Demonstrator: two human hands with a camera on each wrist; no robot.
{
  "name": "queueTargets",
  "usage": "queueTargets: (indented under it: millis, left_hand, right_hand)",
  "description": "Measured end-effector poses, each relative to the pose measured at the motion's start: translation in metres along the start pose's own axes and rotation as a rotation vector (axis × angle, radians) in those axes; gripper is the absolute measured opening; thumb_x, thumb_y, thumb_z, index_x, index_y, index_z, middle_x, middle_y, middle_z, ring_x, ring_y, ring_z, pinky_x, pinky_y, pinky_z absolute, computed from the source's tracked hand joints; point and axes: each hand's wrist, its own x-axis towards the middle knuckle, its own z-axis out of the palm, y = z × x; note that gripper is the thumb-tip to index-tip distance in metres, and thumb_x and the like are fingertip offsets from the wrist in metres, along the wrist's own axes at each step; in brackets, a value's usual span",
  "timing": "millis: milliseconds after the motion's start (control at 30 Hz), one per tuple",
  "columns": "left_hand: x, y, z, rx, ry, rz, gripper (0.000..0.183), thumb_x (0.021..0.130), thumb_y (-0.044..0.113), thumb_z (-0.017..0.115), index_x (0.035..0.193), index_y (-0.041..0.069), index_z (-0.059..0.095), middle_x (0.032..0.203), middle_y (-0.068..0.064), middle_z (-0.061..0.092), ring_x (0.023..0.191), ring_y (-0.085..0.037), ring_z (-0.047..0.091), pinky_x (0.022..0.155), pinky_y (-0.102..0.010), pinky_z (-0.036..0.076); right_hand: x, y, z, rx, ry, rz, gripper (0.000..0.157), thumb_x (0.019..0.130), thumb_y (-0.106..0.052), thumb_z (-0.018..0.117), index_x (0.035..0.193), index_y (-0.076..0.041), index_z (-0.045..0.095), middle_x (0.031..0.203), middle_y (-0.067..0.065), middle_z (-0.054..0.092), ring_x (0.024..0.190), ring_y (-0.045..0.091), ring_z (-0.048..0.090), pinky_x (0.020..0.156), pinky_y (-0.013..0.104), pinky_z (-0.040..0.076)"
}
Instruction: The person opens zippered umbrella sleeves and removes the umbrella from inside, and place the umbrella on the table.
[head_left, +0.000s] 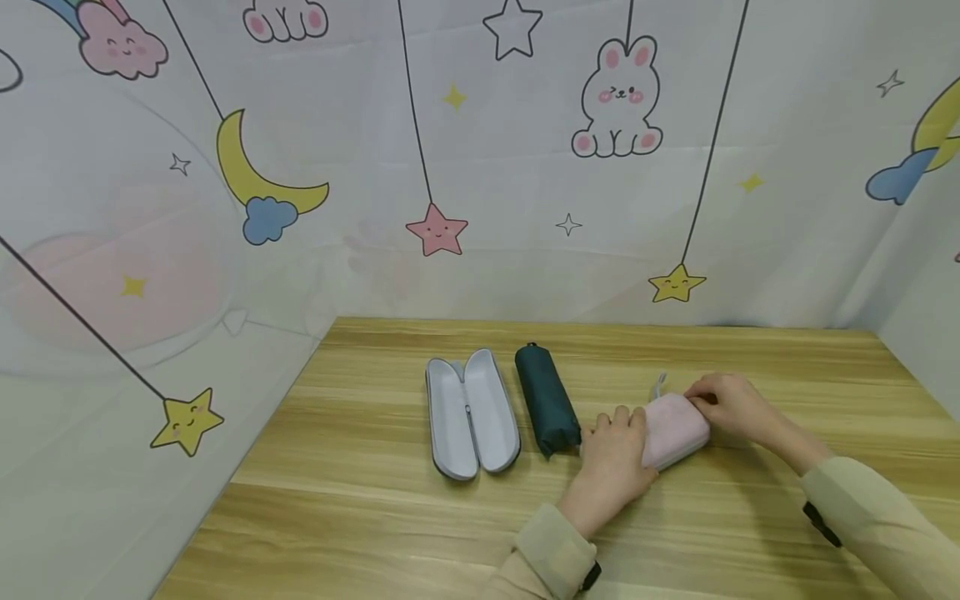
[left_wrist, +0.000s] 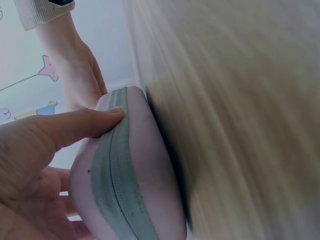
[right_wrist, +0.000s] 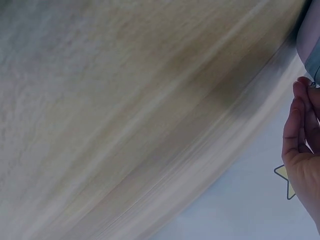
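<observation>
Left hand point(head_left: 613, 461) grips the pink case point(head_left: 673, 429) on the table point(head_left: 337, 517); right hand point(head_left: 738, 406) pinches what is probably its zip pull point(right_wrist: 313, 85). Working the zip point(left_wrist: 114, 170) seems in hand, calling next for a steady draw.

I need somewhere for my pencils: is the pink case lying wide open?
No, the left hand holds the pink case with its two halves together.

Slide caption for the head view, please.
Left hand grips a pink zippered case, right hand pinching at its right end; dark green folded umbrella and open grey-lined case lie left.
</observation>
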Motion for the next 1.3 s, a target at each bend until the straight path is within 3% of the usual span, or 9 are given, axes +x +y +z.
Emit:
queueTargets:
  millis: [367,767,1033,1300]
  left_hand:
    - [0.001,0.000,0.002,-0.003,-0.004,-0.002,0.072,0.077,0.052,0.074,0.138,0.026,0.046,0.127,0.009,0.055,0.110,-0.014,0.054,0.087,-0.035,0.047]
    - [0.002,0.000,0.003,-0.001,-0.004,-0.001,0.071,0.078,0.051,0.074,0.138,0.026,0.046,0.127,0.009,0.054,0.110,-0.014,0.055,0.087,-0.036,0.048]
    - [0.002,0.000,0.001,-0.008,-0.010,-0.004,0.071,0.078,0.051,0.074,0.138,0.025,0.047,0.127,0.008,0.054,0.110,-0.014,0.055,0.086,-0.036,0.048]
    - [0.001,0.001,0.000,-0.015,-0.007,-0.005,0.071,0.077,0.049,0.075,0.138,0.025,0.047,0.127,0.008,0.054,0.109,-0.015,0.055,0.085,-0.036,0.047]
  right_hand:
    - [-0.003,0.003,0.001,-0.018,0.015,-0.009,0.008,0.080,0.001,0.070,0.083,-0.004,0.075,0.077,0.003,0.070,0.067,0.011,0.060,0.059,0.025,0.046]
    - [-0.006,0.001,-0.001,-0.039,0.026,-0.026,0.008,0.080,0.001,0.070,0.083,-0.004,0.075,0.078,0.005,0.071,0.069,0.017,0.063,0.060,0.028,0.048]
    - [-0.011,0.001,-0.002,-0.031,0.035,-0.038,0.009,0.079,0.002,0.068,0.082,-0.002,0.075,0.075,0.002,0.069,0.067,0.007,0.057,0.057,0.023,0.045]
    - [-0.013,0.002,-0.002,-0.033,0.041,-0.047,0.009,0.079,0.002,0.068,0.082,-0.004,0.075,0.074,0.000,0.068,0.066,0.005,0.055,0.057,0.023,0.044]
